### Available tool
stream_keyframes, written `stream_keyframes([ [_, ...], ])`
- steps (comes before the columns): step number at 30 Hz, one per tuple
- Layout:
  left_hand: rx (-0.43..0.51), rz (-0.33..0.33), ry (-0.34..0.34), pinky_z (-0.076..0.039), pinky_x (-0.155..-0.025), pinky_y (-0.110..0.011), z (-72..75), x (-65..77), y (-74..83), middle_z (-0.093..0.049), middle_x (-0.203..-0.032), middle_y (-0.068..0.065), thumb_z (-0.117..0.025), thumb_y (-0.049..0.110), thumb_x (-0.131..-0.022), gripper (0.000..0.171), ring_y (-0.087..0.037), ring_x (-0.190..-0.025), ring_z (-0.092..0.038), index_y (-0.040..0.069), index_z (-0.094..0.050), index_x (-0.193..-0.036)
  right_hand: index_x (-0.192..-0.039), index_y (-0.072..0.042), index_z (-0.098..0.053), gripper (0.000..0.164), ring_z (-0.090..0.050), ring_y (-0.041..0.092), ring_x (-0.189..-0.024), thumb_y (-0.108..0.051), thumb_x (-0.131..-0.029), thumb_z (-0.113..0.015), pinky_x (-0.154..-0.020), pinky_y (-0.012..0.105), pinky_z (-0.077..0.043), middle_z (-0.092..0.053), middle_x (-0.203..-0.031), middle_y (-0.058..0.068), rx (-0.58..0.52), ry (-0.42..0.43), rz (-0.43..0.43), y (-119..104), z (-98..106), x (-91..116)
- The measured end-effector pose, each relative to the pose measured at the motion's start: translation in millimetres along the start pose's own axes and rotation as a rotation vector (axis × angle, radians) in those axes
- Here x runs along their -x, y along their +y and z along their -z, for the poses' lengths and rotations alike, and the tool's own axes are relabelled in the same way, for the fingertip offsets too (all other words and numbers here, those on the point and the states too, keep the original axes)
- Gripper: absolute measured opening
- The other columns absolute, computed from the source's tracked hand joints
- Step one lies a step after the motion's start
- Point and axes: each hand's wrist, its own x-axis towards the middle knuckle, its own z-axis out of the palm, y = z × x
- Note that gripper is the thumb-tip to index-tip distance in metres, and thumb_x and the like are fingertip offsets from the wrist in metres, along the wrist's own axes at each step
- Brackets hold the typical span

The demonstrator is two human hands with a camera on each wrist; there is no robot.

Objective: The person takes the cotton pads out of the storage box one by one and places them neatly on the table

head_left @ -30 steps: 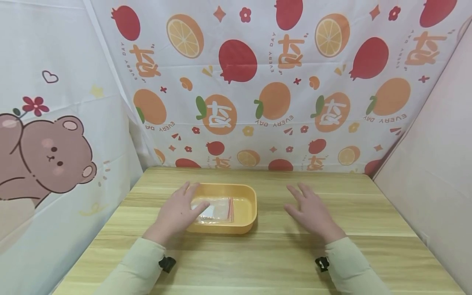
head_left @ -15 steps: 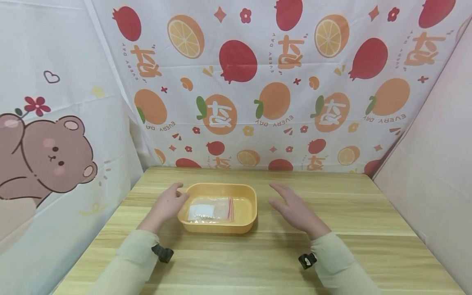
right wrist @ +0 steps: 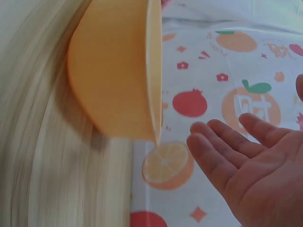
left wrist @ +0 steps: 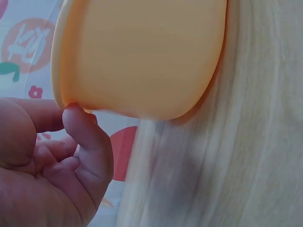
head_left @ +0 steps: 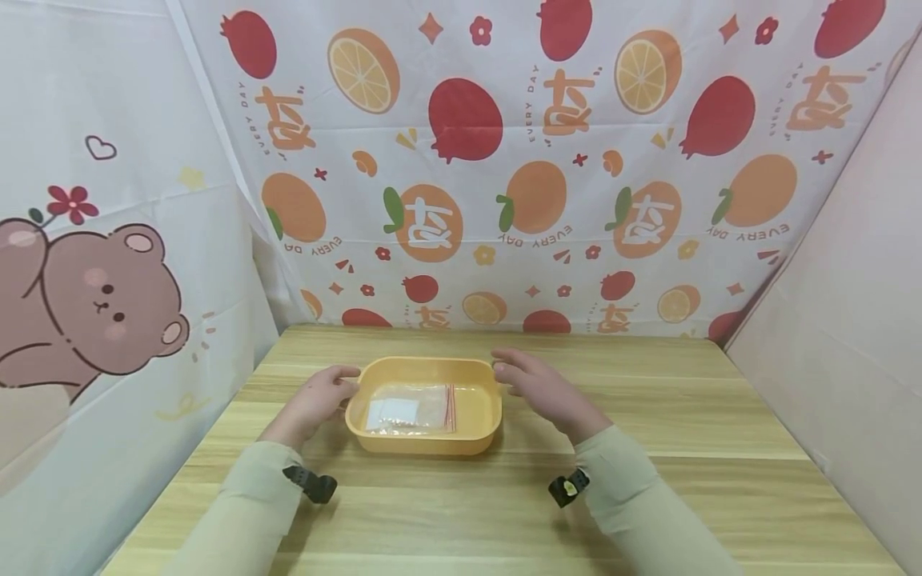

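Note:
A shallow yellow plastic bin [head_left: 471, 438] with rounded corners rests on the table. Inside it lies a clear zip bag [head_left: 430, 408] with red seal lines, holding a white slip and small bits hard to make out. At the bin's left end, my left hand [head_left: 317, 400] has its thumb and a finger bent in at the rim; the left wrist view shows the fingertips [left wrist: 75, 113] pinching the rim's corner. My right hand [head_left: 540, 388] is at the opposite end, fingers extended toward the far right corner. In the right wrist view those fingers [right wrist: 208, 158] stand apart from the rim, holding nothing.
The wood-grain table [head_left: 446, 512] extends in front of the bin and to both sides. A fruit-print cloth [head_left: 461, 200] hangs behind the table's back edge. White cloth walls close in the left, with a bear print [head_left: 115, 296], and the right.
My left hand has drawn back from over the bin to its left rim. The right hand has moved left, up to the right end. The bin and bag have stayed put.

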Motion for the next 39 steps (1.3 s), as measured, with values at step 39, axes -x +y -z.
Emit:
stream_keyframes([
  [39, 0.209, -0.038, 0.081, -0.054, -0.087, -0.038, -15.1, 3.7, -10.8, -0.053, -0.139, -0.026, -0.044, 0.019, -0.109, 0.043, -0.031, -0.113, -0.060, -0.003, -0.046, -0.146, -0.149, 0.006, -0.041, 0.051, -0.060, 0.028, -0.087, -0.012, -0.101, -0.046, -0.079, 0.043, -0.056, -0.055, -0.129, 0.024, -0.141, 0.025, -0.224, 15, -89, -71],
])
